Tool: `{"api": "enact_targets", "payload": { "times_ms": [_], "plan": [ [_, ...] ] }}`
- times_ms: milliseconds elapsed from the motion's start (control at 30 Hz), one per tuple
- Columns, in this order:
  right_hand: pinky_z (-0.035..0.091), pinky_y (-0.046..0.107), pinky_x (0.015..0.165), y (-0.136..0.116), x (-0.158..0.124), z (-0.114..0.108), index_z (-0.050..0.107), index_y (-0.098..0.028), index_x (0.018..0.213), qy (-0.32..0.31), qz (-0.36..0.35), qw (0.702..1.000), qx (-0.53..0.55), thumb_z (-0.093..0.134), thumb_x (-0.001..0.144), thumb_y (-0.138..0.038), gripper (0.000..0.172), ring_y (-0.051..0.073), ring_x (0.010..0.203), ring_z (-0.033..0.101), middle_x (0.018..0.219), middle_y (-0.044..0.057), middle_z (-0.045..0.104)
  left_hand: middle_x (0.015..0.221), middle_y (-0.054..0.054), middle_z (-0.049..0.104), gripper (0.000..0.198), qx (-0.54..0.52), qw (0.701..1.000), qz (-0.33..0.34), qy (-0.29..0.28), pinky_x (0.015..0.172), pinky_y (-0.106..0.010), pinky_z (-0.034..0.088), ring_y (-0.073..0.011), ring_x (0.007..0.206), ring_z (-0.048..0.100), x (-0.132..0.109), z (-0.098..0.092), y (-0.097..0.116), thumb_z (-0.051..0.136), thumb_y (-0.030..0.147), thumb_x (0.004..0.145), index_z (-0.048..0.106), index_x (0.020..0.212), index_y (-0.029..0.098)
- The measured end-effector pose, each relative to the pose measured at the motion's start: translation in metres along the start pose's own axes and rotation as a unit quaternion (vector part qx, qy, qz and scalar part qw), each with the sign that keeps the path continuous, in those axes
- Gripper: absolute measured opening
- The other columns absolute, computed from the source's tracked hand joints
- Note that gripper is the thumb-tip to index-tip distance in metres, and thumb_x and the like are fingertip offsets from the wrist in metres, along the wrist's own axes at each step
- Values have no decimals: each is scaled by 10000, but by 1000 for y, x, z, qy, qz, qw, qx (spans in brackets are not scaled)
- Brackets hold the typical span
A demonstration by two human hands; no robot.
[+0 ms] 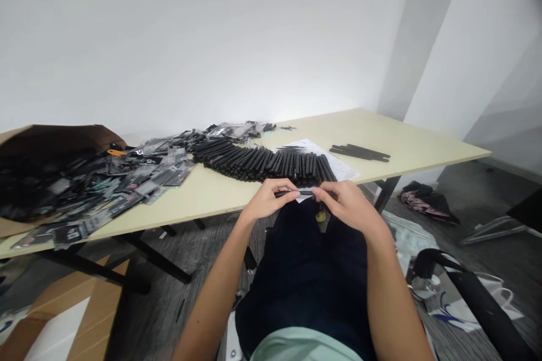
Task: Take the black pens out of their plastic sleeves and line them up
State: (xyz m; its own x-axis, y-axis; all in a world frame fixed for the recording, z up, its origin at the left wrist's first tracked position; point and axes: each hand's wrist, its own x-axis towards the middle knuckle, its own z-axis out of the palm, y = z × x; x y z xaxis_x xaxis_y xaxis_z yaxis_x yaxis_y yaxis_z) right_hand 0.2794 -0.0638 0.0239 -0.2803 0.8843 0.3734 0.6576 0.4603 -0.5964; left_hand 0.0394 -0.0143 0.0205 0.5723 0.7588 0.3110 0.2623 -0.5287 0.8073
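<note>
Above my lap, at the table's front edge, both hands hold a slim black pen-like stick (305,192) level between them. My left hand (271,197) pinches its left end between thumb and fingers. The right end is pinched by my right hand (346,204). Between my fingertips a paler stretch shows on the stick; its exact kind is too small to make out. Just beyond my hands, a long curved row of similar black sticks (262,162) lies stacked on the table. White paper sheets (345,170) lie partly under the row.
Several flat black strips (359,152) rest on the table (432,144) at the right. On the left, a heap of black packaged items (139,175) spills from a brown cardboard box (91,135). Another open carton (99,299) stands on the floor; a white bag (459,313) sits at lower right.
</note>
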Motion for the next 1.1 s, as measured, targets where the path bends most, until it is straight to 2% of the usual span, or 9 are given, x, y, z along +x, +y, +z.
{"api": "enact_targets", "payload": {
  "times_ms": [100,167,600,800,1100],
  "plan": [
    [345,290,671,4,2,2,696,-203,759,-6,-10,1000,9,494,1058,-413,417,166,650,592,688,11,691,653,10,587,365,2,1000,-24,-17,621,-226,388,-102,603,510,-1,-1,-1,664,464,963,724,866,117],
    [342,290,668,7,3,4,694,-202,774,-5,-16,1000,8,506,1054,-404,394,168,657,593,704,13,696,612,26,541,390,5,999,-32,-29,588,-228,350,-95,568,465,-1,-2,-3,648,482,970,715,855,116],
    [335,289,650,6,8,10,621,-193,721,10,-64,998,23,536,1054,-293,357,157,625,569,683,10,650,604,38,441,497,18,996,-50,-70,588,-247,275,-98,579,375,1,-6,-4,555,547,990,613,725,131],
    [389,284,696,5,10,13,673,-189,788,25,-97,995,15,554,1049,-255,295,169,699,622,756,20,689,615,37,436,514,19,996,-51,-70,591,-252,273,-103,591,371,1,-10,-9,549,571,986,582,708,140],
    [436,294,738,6,13,16,723,-178,884,44,-145,988,-4,557,1052,-261,250,191,764,668,849,56,735,603,34,439,517,-47,992,-73,-89,539,-251,233,-92,544,339,1,-13,-10,570,587,965,565,698,144]
  ]
}}
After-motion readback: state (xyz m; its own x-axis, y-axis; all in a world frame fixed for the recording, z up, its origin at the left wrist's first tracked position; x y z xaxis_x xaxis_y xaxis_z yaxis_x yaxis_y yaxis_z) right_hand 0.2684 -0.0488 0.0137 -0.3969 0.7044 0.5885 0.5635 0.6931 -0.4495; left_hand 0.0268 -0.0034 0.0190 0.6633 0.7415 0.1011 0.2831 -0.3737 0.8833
